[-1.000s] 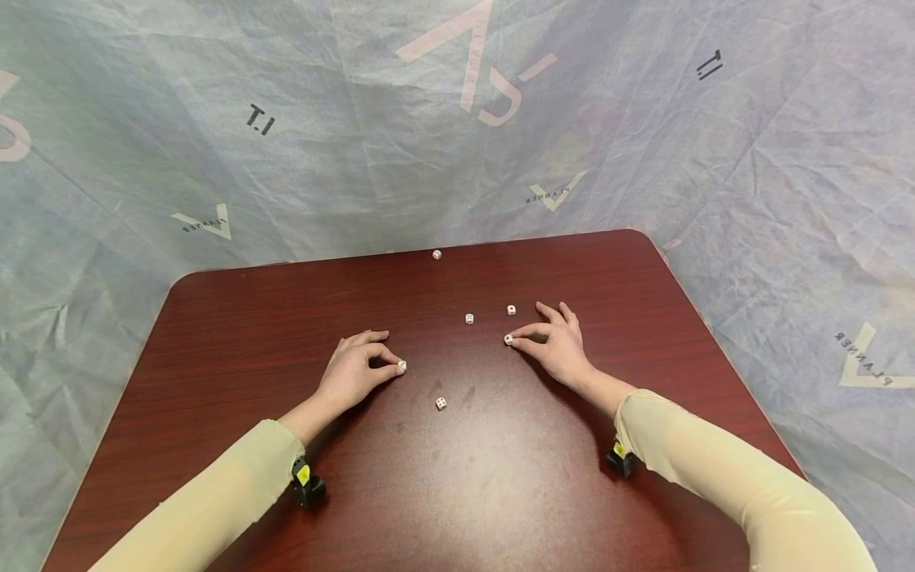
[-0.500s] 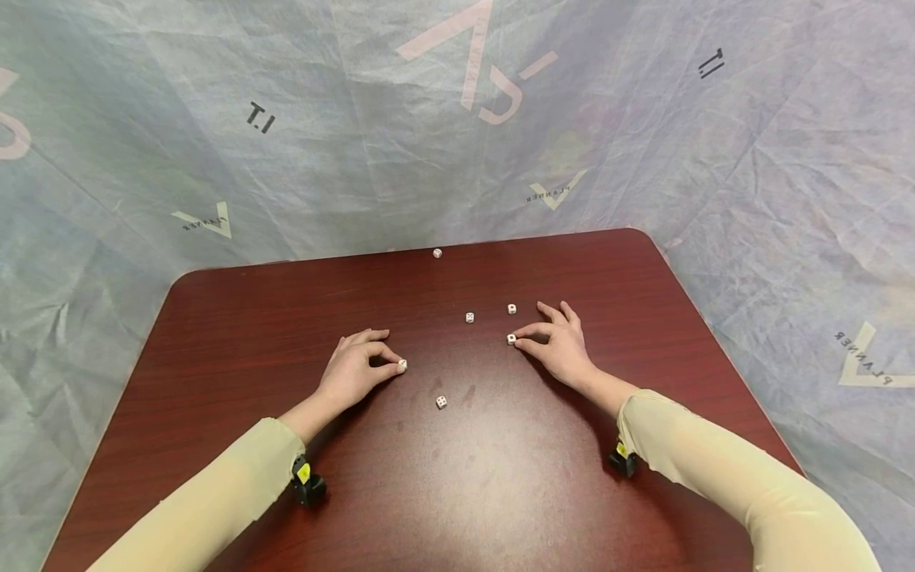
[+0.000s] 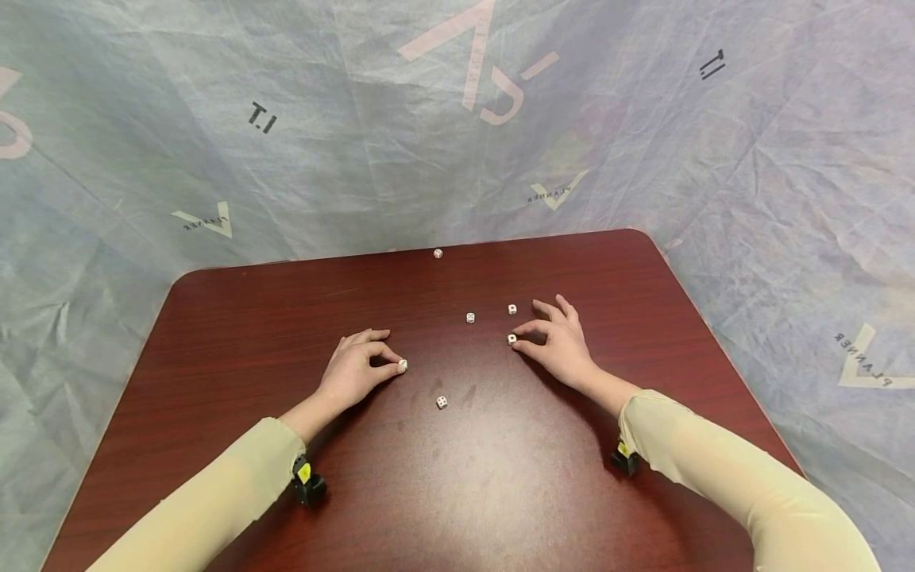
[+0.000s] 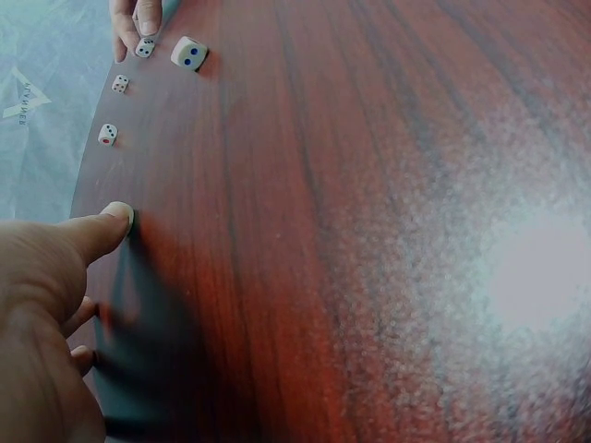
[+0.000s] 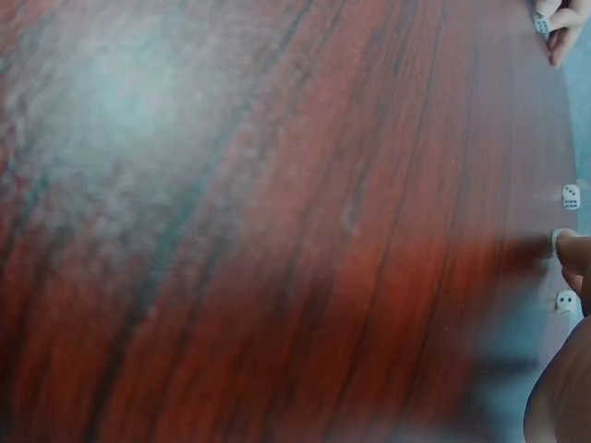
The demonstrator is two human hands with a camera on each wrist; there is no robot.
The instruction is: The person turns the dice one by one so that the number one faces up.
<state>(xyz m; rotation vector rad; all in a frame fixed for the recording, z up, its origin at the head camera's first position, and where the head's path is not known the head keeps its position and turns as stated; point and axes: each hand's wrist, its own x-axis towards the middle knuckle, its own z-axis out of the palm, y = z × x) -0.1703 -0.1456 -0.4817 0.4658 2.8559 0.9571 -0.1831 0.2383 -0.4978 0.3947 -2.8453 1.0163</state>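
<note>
My left hand (image 3: pixel 355 365) pinches a small white die (image 3: pixel 403 365) between thumb and index finger, close over the dark red table (image 3: pixel 343 492). In the left wrist view the thumb (image 4: pixel 115 214) hides most of it. My right hand (image 3: pixel 561 345) has thumb and index finger around another white die (image 3: pixel 511 339), its other fingers spread away. That die sits level, a dot showing on top. Just beyond it lies a separate die (image 3: pixel 511 309). In the right wrist view the thumb tip covers much of the die (image 5: pixel 556 242) there.
Between the hands and farther off lies a die (image 3: pixel 470 318), and nearer me another die (image 3: pixel 442 403). One more die (image 3: pixel 438 253) is at the table's far edge. A grey printed cloth (image 3: pixel 322 159) hangs behind and beside the table.
The die at my right hand has turned from tilted to level and shifted slightly right. My right thumb and index finger have spread a little around it. My left hand stays put.
</note>
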